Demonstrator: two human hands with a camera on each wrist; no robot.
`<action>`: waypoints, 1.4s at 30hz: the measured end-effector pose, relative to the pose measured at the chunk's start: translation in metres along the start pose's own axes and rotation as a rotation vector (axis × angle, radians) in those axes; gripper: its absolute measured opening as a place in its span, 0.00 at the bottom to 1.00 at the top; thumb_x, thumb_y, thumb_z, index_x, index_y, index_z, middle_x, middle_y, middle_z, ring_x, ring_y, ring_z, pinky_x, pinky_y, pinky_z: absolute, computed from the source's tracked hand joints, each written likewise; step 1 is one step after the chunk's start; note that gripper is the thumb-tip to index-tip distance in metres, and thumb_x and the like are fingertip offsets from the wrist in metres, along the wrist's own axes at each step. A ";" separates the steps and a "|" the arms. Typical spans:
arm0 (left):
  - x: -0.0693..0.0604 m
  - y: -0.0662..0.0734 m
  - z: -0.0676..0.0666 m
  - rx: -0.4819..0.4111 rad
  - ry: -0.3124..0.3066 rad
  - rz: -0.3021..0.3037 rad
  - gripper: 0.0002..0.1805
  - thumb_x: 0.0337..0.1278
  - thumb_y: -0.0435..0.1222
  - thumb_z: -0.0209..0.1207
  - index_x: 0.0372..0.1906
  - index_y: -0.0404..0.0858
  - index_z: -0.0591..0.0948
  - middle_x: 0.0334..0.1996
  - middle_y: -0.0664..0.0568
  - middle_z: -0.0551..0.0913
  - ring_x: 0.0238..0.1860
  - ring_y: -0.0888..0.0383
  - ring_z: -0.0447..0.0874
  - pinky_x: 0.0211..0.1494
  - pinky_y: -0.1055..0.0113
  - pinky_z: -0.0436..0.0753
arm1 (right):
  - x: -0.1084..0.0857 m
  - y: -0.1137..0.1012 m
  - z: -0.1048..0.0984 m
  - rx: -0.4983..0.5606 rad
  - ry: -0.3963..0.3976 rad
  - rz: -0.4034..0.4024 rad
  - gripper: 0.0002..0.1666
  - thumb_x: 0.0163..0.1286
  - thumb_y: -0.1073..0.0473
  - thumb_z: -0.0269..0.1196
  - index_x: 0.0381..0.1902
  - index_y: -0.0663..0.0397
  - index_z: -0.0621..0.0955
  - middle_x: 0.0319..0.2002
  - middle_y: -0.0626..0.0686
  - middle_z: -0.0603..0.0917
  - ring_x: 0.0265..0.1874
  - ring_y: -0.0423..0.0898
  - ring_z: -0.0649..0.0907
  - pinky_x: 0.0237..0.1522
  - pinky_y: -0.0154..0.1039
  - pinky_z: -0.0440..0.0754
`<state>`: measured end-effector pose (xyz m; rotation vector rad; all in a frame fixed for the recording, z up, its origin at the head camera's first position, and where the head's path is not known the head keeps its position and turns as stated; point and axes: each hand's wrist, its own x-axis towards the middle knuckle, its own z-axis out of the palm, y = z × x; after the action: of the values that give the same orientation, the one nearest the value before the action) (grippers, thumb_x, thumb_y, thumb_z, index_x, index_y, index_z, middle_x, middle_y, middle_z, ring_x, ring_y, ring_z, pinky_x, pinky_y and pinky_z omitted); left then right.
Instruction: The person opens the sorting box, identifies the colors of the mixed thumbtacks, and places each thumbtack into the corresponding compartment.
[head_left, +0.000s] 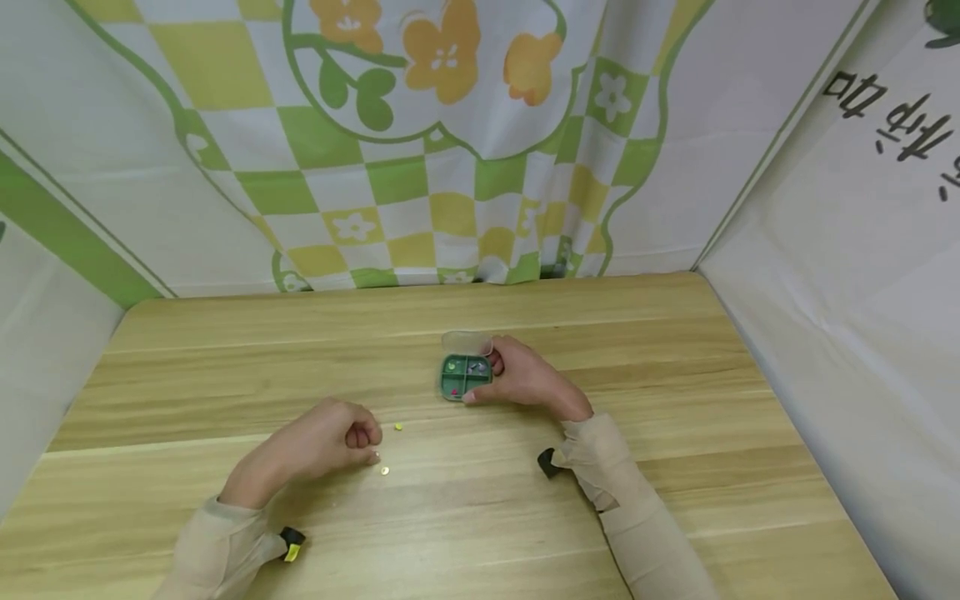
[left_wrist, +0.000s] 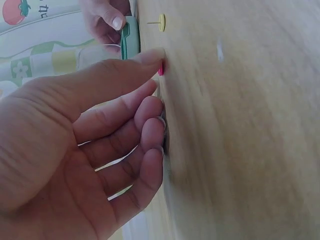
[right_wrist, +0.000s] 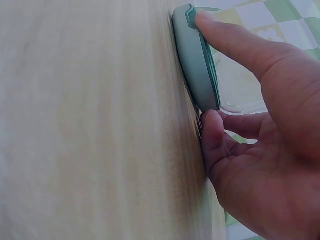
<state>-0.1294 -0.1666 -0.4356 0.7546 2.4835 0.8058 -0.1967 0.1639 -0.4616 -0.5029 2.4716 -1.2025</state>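
A small green case (head_left: 466, 377) with divided compartments and a raised clear lid (head_left: 467, 342) sits on the table; small pieces, one of them pink, lie inside. My right hand (head_left: 525, 375) grips its right side, thumb at the near edge in the right wrist view (right_wrist: 265, 115). My left hand (head_left: 318, 442) is low over the table, fingers curled. A yellow piece (head_left: 398, 427) and a pale yellow one (head_left: 385, 471) lie beside it. The left wrist view shows a yellow tack (left_wrist: 161, 22), pin up, and a pink piece (left_wrist: 160, 69) at the thumb tip; whether it is pinched is unclear.
The wooden table (head_left: 465, 533) reaches back to a green, yellow and white checked curtain (head_left: 405, 183). White cloth walls stand at both sides. Black tabs (head_left: 550, 463) are at the wrapped sleeves, the left one with a yellow mark (head_left: 292, 552).
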 end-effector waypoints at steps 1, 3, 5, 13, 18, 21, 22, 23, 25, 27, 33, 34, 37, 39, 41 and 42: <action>0.000 0.000 0.000 -0.001 0.002 -0.007 0.07 0.60 0.37 0.73 0.35 0.42 0.85 0.28 0.60 0.81 0.30 0.68 0.75 0.35 0.73 0.79 | 0.000 0.000 0.000 0.000 0.001 -0.001 0.32 0.54 0.50 0.83 0.50 0.55 0.79 0.42 0.52 0.80 0.38 0.44 0.77 0.42 0.36 0.78; 0.000 -0.001 0.000 -0.003 0.004 -0.015 0.07 0.60 0.37 0.73 0.35 0.42 0.85 0.28 0.60 0.80 0.30 0.67 0.75 0.35 0.73 0.79 | 0.000 0.000 0.000 0.000 0.003 -0.003 0.32 0.54 0.50 0.83 0.50 0.55 0.79 0.42 0.52 0.80 0.38 0.45 0.77 0.42 0.36 0.77; -0.001 -0.001 0.000 -0.002 0.003 -0.014 0.06 0.61 0.37 0.72 0.35 0.43 0.85 0.27 0.60 0.81 0.30 0.67 0.75 0.35 0.73 0.79 | 0.000 0.000 0.000 0.001 0.005 -0.006 0.32 0.55 0.50 0.83 0.51 0.54 0.79 0.42 0.52 0.80 0.38 0.45 0.77 0.42 0.36 0.77; -0.002 -0.003 0.003 -0.002 -0.015 0.021 0.06 0.63 0.34 0.70 0.31 0.46 0.85 0.26 0.63 0.82 0.28 0.71 0.75 0.33 0.74 0.79 | -0.002 0.000 0.002 -0.006 0.001 -0.001 0.32 0.55 0.49 0.83 0.50 0.54 0.79 0.41 0.52 0.79 0.38 0.45 0.76 0.42 0.37 0.76; -0.002 -0.003 0.003 0.008 -0.016 0.028 0.06 0.64 0.34 0.70 0.31 0.46 0.85 0.25 0.63 0.81 0.28 0.71 0.74 0.32 0.74 0.78 | -0.003 0.001 0.002 -0.011 0.007 0.007 0.32 0.55 0.49 0.83 0.49 0.54 0.79 0.41 0.52 0.78 0.39 0.45 0.75 0.42 0.39 0.75; -0.002 -0.003 0.003 0.011 -0.016 0.030 0.06 0.63 0.34 0.70 0.31 0.46 0.85 0.25 0.63 0.81 0.27 0.71 0.74 0.32 0.74 0.78 | -0.003 0.001 0.003 -0.011 0.010 0.007 0.32 0.55 0.49 0.83 0.49 0.54 0.79 0.40 0.52 0.77 0.38 0.45 0.75 0.42 0.39 0.74; -0.002 -0.003 0.003 0.012 -0.016 0.030 0.06 0.63 0.34 0.70 0.31 0.46 0.85 0.25 0.64 0.81 0.27 0.71 0.74 0.32 0.74 0.78 | -0.003 0.001 0.003 -0.010 0.011 0.006 0.32 0.55 0.49 0.83 0.49 0.54 0.78 0.40 0.52 0.77 0.38 0.45 0.74 0.42 0.39 0.74; -0.002 -0.003 0.003 0.012 -0.014 0.031 0.06 0.63 0.34 0.70 0.31 0.46 0.85 0.25 0.64 0.80 0.27 0.71 0.74 0.32 0.74 0.77 | -0.003 0.001 0.003 -0.009 0.011 0.005 0.32 0.55 0.49 0.83 0.49 0.54 0.78 0.40 0.52 0.77 0.38 0.45 0.75 0.42 0.39 0.75; -0.001 -0.003 0.004 0.011 -0.011 0.031 0.06 0.63 0.34 0.70 0.31 0.46 0.85 0.25 0.64 0.80 0.27 0.71 0.73 0.32 0.74 0.77 | -0.003 0.000 0.003 -0.008 0.011 0.004 0.32 0.55 0.49 0.83 0.48 0.54 0.78 0.41 0.52 0.77 0.38 0.45 0.74 0.42 0.38 0.75; -0.001 -0.003 0.004 0.014 -0.007 0.040 0.06 0.63 0.34 0.70 0.31 0.46 0.85 0.24 0.63 0.80 0.27 0.72 0.73 0.32 0.74 0.77 | -0.003 0.000 0.002 -0.002 0.009 0.003 0.32 0.55 0.50 0.83 0.49 0.55 0.78 0.41 0.52 0.77 0.38 0.45 0.75 0.42 0.38 0.75; 0.000 -0.002 0.003 0.022 0.002 0.026 0.06 0.64 0.34 0.69 0.32 0.45 0.85 0.25 0.63 0.80 0.27 0.71 0.73 0.32 0.74 0.77 | -0.002 -0.001 0.001 0.008 -0.001 0.005 0.32 0.55 0.50 0.83 0.49 0.55 0.79 0.42 0.53 0.80 0.39 0.45 0.78 0.43 0.36 0.78; 0.000 -0.002 0.003 0.022 0.002 0.021 0.06 0.64 0.34 0.69 0.32 0.46 0.85 0.25 0.62 0.80 0.28 0.70 0.73 0.32 0.74 0.77 | -0.002 -0.001 0.001 0.007 -0.001 0.007 0.32 0.55 0.50 0.83 0.49 0.55 0.79 0.43 0.53 0.80 0.39 0.45 0.78 0.43 0.36 0.78; 0.001 -0.001 0.002 0.027 0.006 0.022 0.05 0.65 0.34 0.69 0.33 0.46 0.85 0.26 0.62 0.81 0.28 0.70 0.73 0.32 0.73 0.77 | -0.001 -0.002 0.000 -0.001 0.001 0.010 0.32 0.55 0.50 0.83 0.49 0.54 0.78 0.43 0.53 0.80 0.39 0.45 0.78 0.43 0.36 0.78; 0.002 0.000 0.001 0.031 0.012 0.027 0.05 0.66 0.34 0.69 0.34 0.46 0.86 0.26 0.62 0.81 0.28 0.70 0.74 0.32 0.73 0.77 | -0.001 -0.002 -0.001 -0.003 0.002 0.011 0.32 0.54 0.50 0.83 0.49 0.54 0.78 0.43 0.53 0.80 0.39 0.45 0.78 0.43 0.36 0.78; 0.001 0.001 0.000 0.031 0.020 0.031 0.04 0.65 0.35 0.69 0.34 0.46 0.86 0.26 0.62 0.81 0.28 0.70 0.74 0.32 0.73 0.78 | -0.002 -0.002 0.000 -0.006 0.001 0.010 0.32 0.54 0.49 0.83 0.48 0.54 0.78 0.42 0.53 0.80 0.39 0.45 0.77 0.43 0.36 0.77; 0.001 0.002 -0.001 0.032 0.025 0.033 0.04 0.65 0.35 0.69 0.34 0.46 0.87 0.26 0.62 0.82 0.28 0.70 0.74 0.32 0.74 0.78 | -0.002 -0.002 0.000 -0.006 0.000 0.009 0.32 0.54 0.49 0.83 0.48 0.54 0.78 0.42 0.53 0.79 0.39 0.45 0.77 0.43 0.36 0.77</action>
<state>-0.1298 -0.1646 -0.4340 0.8036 2.5177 0.7932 -0.1948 0.1640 -0.4599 -0.4927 2.4756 -1.1922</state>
